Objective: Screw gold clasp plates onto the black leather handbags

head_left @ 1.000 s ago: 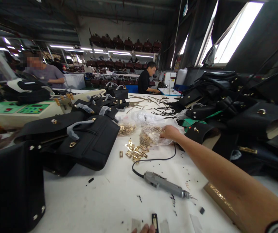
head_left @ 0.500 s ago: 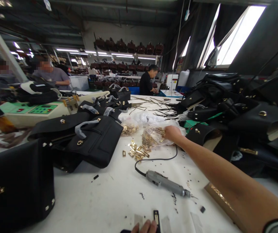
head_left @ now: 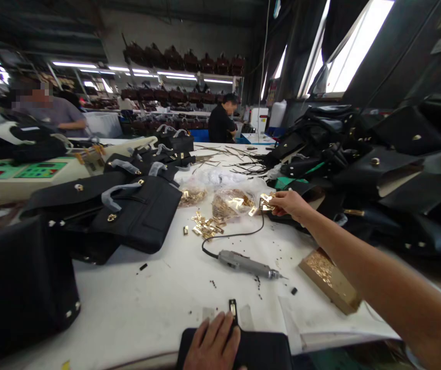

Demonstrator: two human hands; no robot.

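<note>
My right hand (head_left: 292,204) pinches several gold metal bag plates (head_left: 265,201) above the table, just right of a clear plastic bag (head_left: 232,203) full of such plates. My left hand (head_left: 213,343) lies flat on a black leather piece (head_left: 264,347) at the near table edge, fingers stretched out. A narrow tab (head_left: 233,308) with a gold plate on it sticks out beyond those fingers. Between the hands rests a grey electric screwdriver (head_left: 245,263), its tip to the right. Loose gold plates (head_left: 207,225) lie in a small heap left of the plastic bag.
Black handbags (head_left: 143,216) stand on the left, and black leather bag parts (head_left: 382,169) are piled on the right. A cardboard box (head_left: 330,280) of small gold pieces sits under my right forearm. A person (head_left: 222,121) works at the back; another (head_left: 51,110) is at far left.
My right hand has come out of the plastic bag with several gold plates and moved slightly right. The view has tipped down, so more of my left hand and the leather piece shows.
</note>
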